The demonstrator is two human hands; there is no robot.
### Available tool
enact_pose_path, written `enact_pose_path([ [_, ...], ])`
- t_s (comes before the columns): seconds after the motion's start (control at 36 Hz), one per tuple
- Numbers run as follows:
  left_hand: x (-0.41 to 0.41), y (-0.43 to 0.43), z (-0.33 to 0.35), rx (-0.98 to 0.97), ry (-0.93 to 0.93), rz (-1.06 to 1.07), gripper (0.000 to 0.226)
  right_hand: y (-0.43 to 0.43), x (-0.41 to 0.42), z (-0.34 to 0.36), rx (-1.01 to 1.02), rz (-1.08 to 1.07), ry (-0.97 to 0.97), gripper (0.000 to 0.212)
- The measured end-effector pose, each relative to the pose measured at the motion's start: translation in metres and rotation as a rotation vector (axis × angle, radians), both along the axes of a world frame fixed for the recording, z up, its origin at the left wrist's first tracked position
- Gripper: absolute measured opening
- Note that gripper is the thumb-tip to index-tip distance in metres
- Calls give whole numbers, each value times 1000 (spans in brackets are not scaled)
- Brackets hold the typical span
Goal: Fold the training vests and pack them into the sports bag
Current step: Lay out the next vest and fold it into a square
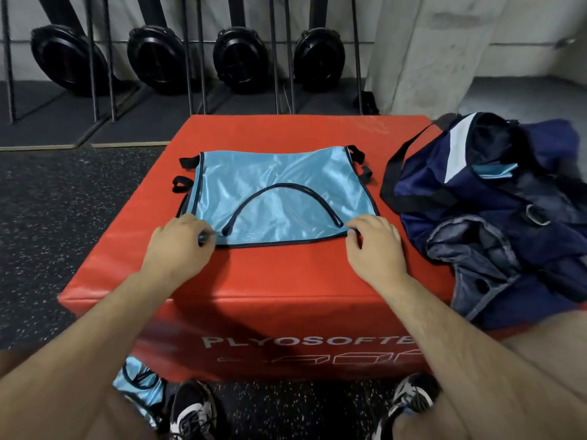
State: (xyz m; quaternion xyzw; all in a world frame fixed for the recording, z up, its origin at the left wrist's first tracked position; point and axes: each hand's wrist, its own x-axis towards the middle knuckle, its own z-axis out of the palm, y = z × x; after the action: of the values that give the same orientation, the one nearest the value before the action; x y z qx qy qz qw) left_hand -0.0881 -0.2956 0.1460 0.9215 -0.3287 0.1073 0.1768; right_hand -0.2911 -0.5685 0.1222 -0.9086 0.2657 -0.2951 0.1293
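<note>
A light blue training vest point(273, 188) with black trim lies flat on the red foam box point(286, 277), its curved neckline facing me. My left hand point(178, 246) pinches the vest's near left corner. My right hand point(374, 246) pinches the near right corner beside the neckline's end. A navy sports bag point(495, 217) sits open on the box's right side, with a bit of light blue fabric point(494, 171) showing inside its mouth. More light blue vest fabric point(139, 385) lies on the floor by my left foot.
The red box stands on speckled black rubber flooring point(63, 236). Upright machines with black round housings point(241, 58) line the wall behind. A concrete pillar point(422, 52) rises at the back right. My shoes point(190, 411) touch the box's front.
</note>
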Motion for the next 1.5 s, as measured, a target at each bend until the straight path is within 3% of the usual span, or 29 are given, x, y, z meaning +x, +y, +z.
enact_pose_path([
  [0.36, 7, -3, 5, 83, -27, 8, 15, -2, 15, 5, 138, -63, 5, 11],
  [0.58, 7, 3, 15, 128, -132, -20, 13, 5, 10, 10, -45, 28, -35, 3],
  [0.75, 0, 8, 17, 237, -9, -20, 3, 13, 6, 10, -32, 71, 26, 5],
  [0.89, 9, 1, 28, 226, 49, -1, 13, 40, 28, 24, -24, 100, 4, 12],
  [1.06, 41, -6, 42, 162, 304, 41, 11, 110, 83, 42, 28, 378, 96, 24],
  [1.19, 62, -10, 34, 202, 373, 96, 21, 165, 128, 38, -12, 553, 254, 37],
  [1.39, 67, -11, 39, 225, 334, 90, 24, 176, 158, 24, -36, 452, 269, 14],
  [1.5, 65, -3, 54, 323, 435, 87, 15, 182, 151, 25, -60, 467, 298, 15],
])
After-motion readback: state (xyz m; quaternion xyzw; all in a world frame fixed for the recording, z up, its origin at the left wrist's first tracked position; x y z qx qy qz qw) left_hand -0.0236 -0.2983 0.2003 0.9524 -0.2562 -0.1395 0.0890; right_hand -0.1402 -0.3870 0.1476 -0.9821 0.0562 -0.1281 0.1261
